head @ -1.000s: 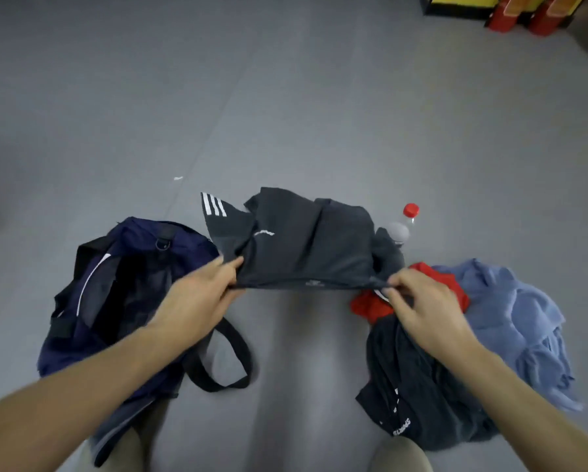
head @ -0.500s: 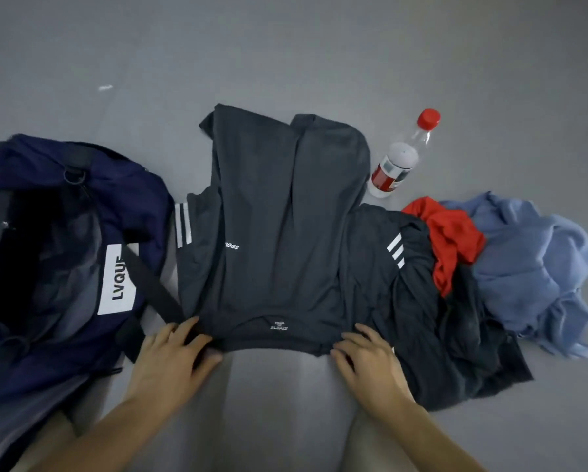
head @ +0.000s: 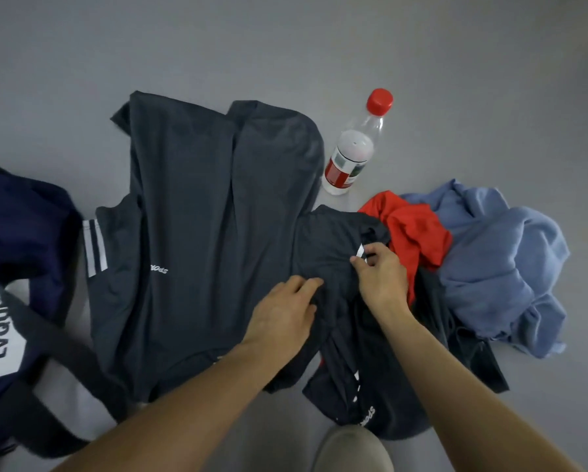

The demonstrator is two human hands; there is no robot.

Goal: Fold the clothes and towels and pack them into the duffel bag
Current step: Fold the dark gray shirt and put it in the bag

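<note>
A dark grey T-shirt (head: 197,233) with white sleeve stripes lies spread on the grey floor, collar toward me. My left hand (head: 282,315) rests with straight fingers on its right shoulder area. My right hand (head: 381,274) pinches the striped right sleeve near its edge. The navy duffel bag (head: 16,253) with a white label lies at the left, its black strap (head: 57,338) reaching under the shirt. To the right lies a pile: a red garment (head: 411,229), a blue garment (head: 500,267) and dark shorts (head: 381,393).
A clear plastic bottle (head: 353,151) with a red cap and red label lies on the floor just beyond the shirt's right side. Part of my knee (head: 350,447) shows at the bottom edge. Bare grey floor stretches beyond the clothes.
The shirt was held up by its shoulders, then laid flat on the floor. Both hands left the collar edge and moved right to the shirt's right sleeve.
</note>
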